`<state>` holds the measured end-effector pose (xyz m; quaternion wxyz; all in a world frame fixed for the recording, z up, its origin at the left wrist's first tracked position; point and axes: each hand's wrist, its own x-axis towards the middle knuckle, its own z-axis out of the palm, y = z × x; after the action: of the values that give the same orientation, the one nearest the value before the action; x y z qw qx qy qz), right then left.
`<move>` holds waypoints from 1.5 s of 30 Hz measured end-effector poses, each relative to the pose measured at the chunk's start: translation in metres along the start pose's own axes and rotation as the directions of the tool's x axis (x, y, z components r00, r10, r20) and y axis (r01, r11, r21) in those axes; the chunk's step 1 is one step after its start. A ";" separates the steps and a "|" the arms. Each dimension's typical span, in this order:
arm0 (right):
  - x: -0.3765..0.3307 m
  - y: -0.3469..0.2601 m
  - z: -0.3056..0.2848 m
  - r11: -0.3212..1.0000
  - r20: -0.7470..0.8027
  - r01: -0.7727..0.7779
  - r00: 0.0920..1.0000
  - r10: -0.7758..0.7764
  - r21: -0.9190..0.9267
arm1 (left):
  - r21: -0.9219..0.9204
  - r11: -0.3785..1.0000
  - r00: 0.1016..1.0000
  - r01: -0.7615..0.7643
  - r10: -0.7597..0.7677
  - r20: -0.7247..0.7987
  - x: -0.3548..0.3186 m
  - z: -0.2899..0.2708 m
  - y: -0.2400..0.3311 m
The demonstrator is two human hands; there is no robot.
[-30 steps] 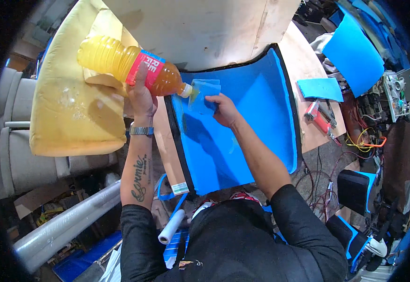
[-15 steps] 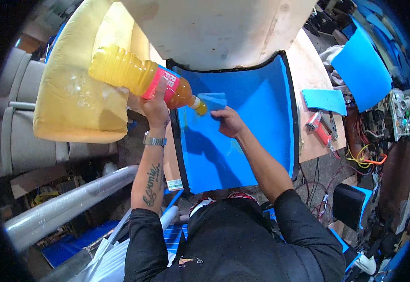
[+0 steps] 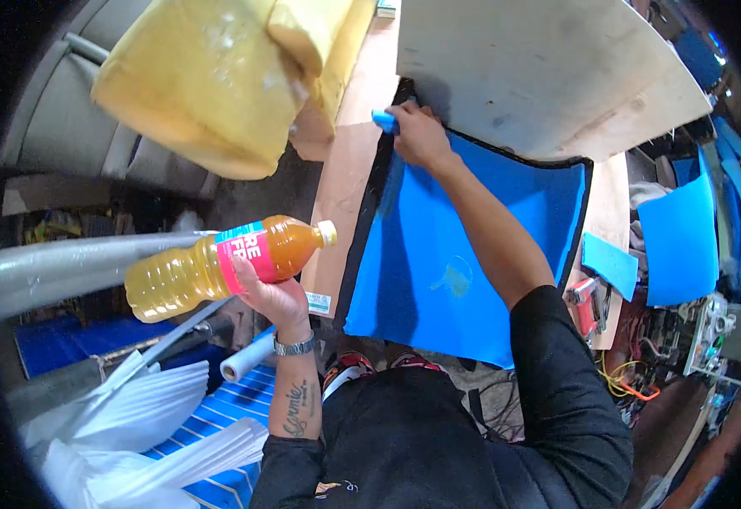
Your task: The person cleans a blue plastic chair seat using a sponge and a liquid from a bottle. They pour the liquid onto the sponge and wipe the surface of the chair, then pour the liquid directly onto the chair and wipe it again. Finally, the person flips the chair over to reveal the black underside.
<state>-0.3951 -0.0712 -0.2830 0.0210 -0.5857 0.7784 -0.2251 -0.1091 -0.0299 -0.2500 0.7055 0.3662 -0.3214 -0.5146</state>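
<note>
My left hand (image 3: 273, 295) is closed around the middle of a clear plastic bottle (image 3: 175, 273) of amber-yellow liquid with a pink label. The bottle lies nearly level to the left of the table, its pale capped neck toward the right. My right hand (image 3: 421, 136) grips a small blue foam piece (image 3: 383, 121). It is at the far left corner of a blue foam-covered panel (image 3: 498, 229) with black edging, close to that edging. A damp-looking patch (image 3: 455, 276) marks the middle of the blue surface.
A pale board (image 3: 540, 68) rises behind the panel. Yellow foam cushions (image 3: 201, 85) stand at the far left. On the wooden table (image 3: 336, 204), to the right, are a blue foam offcut (image 3: 610, 265) and a red-handled tool (image 3: 584, 307). A plastic-wrapped roll (image 3: 56, 263) lies left.
My left hand has drawn the bottle back toward me, away from the blue foam piece. My right hand has carried that piece from above the panel to its far left corner.
</note>
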 end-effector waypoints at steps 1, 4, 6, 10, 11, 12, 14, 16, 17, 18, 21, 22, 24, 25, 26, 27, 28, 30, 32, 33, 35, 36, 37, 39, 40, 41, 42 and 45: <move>-0.009 -0.010 0.012 0.988 0.063 0.115 0.992 -0.109 -0.099 | -0.005 1.000 1.000 -0.003 0.003 -0.029 -0.001 -0.013 0.000; -0.104 -0.054 0.028 0.933 0.308 0.358 0.885 -0.349 0.029 | -0.020 0.999 0.995 0.025 -0.026 -0.093 -0.004 -0.040 0.004; -0.099 -0.062 0.008 0.916 0.435 0.269 0.816 -0.381 0.297 | -0.020 0.999 0.991 0.043 -0.045 -0.129 -0.005 -0.052 0.012; 0.031 -0.007 -0.009 0.999 0.012 0.019 1.000 -0.018 -0.046 | 0.000 0.998 0.992 0.055 -0.055 -0.117 -0.005 -0.063 0.024; 0.048 0.011 -0.010 0.993 -0.177 -0.008 0.984 -0.014 -0.118 | 0.007 0.998 0.991 0.057 -0.056 -0.121 -0.005 -0.062 0.024; 0.050 0.007 -0.006 0.985 -0.084 -0.023 0.996 0.008 -0.171 | 0.016 0.998 0.991 0.067 -0.064 -0.119 -0.004 -0.068 0.025; 0.050 0.000 -0.001 0.957 0.095 -0.043 0.993 0.073 -0.286 | 0.028 0.995 0.990 0.092 -0.089 -0.110 -0.001 -0.080 0.025; -0.013 -0.047 0.019 0.904 0.314 0.250 0.939 -0.140 -0.345 | 0.033 0.996 0.985 0.083 -0.078 -0.152 0.002 -0.092 0.032; -0.064 -0.052 0.035 0.871 0.172 0.432 0.900 -0.400 -0.234 | 0.012 0.996 0.984 0.091 -0.088 -0.154 0.005 -0.091 0.031; -0.113 -0.074 0.046 0.887 0.303 0.443 0.870 -0.389 -0.133 | 0.010 0.994 0.986 0.106 -0.103 -0.127 0.009 -0.094 0.033; -0.137 -0.104 0.007 0.906 0.387 0.271 0.836 -0.389 0.325 | -0.005 0.992 0.990 0.122 -0.122 -0.076 0.021 -0.107 0.033; -0.115 -0.087 0.014 0.901 0.139 0.370 0.903 -0.406 0.225 | -0.004 0.992 0.990 0.128 -0.128 -0.056 0.025 -0.110 0.033; -0.067 -0.048 0.020 0.975 -0.116 0.224 0.968 -0.222 0.006 | 0.012 0.989 0.988 0.147 -0.147 -0.056 0.024 -0.113 0.029; -0.079 -0.046 0.029 0.986 -0.061 0.146 0.987 -0.152 -0.082 | 0.006 0.987 0.986 0.159 -0.159 -0.047 0.021 -0.113 0.028; -0.084 -0.049 0.041 0.983 -0.026 0.075 0.996 -0.080 -0.170 | -0.002 0.987 0.987 0.158 -0.158 -0.029 0.022 -0.113 0.028; -0.115 -0.069 0.052 0.972 0.072 0.159 0.986 -0.149 -0.173 | -0.003 0.989 0.989 0.147 -0.147 -0.030 0.024 -0.113 0.030; -0.159 -0.098 0.056 0.954 0.167 0.249 0.961 -0.222 -0.167 | -0.006 0.992 0.991 0.130 -0.130 -0.035 0.024 -0.112 0.033; -0.219 -0.147 0.048 0.977 0.291 0.206 0.933 -0.210 0.047 | -0.003 0.989 0.989 0.149 -0.149 -0.025 0.024 -0.123 0.039; -0.196 -0.150 0.031 0.977 0.339 0.169 0.918 -0.205 0.131 | -0.015 0.986 0.986 0.164 -0.164 -0.001 0.029 -0.135 0.039; -0.182 -0.143 0.022 0.976 0.368 0.138 0.910 -0.191 0.166 | -0.018 0.984 0.984 0.176 -0.176 0.004 0.028 -0.138 0.042; -0.120 -0.112 0.016 0.974 -0.031 0.209 0.978 -0.207 0.083 | -0.027 0.980 0.981 0.195 -0.195 0.016 0.029 -0.136 0.045; -0.100 -0.081 0.027 0.997 -0.152 0.070 0.986 -0.066 0.020 | -0.030 0.980 0.980 0.199 -0.198 0.039 0.027 -0.135 0.043; -0.103 -0.075 0.036 1.000 -0.102 0.006 0.995 -0.006 -0.005 | -0.025 0.980 0.979 0.196 -0.194 0.053 0.026 -0.138 0.040; -0.139 -0.097 0.058 0.989 0.038 0.040 0.999 -0.035 -0.139 | -0.011 0.985 0.984 0.169 -0.168 0.064 0.030 -0.141 0.043; -0.180 -0.126 0.063 0.957 0.142 0.159 0.982 -0.127 -0.241 | -0.017 0.985 0.983 0.170 -0.168 0.067 0.033 -0.144 0.043; -0.218 -0.145 0.057 0.980 0.216 0.162 0.967 -0.134 -0.118 | -0.030 0.981 0.979 0.190 -0.186 0.088 0.033 -0.148 0.038; -0.241 -0.158 0.053 0.988 0.285 0.156 0.946 -0.154 0.019 | -0.033 0.979 0.975 0.202 -0.197 0.106 0.035 -0.148 0.038; -0.258 -0.158 0.034 0.326 0.498 -0.610 0.785 0.369 0.722 | -0.065 0.978 0.959 0.198 -0.179 0.221 0.034 -0.131 0.034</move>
<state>-0.1615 0.1221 -0.3143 0.4702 -0.2519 0.6907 -0.4883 0.0252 -0.0315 -0.2877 0.6296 0.3067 -0.3366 -0.6295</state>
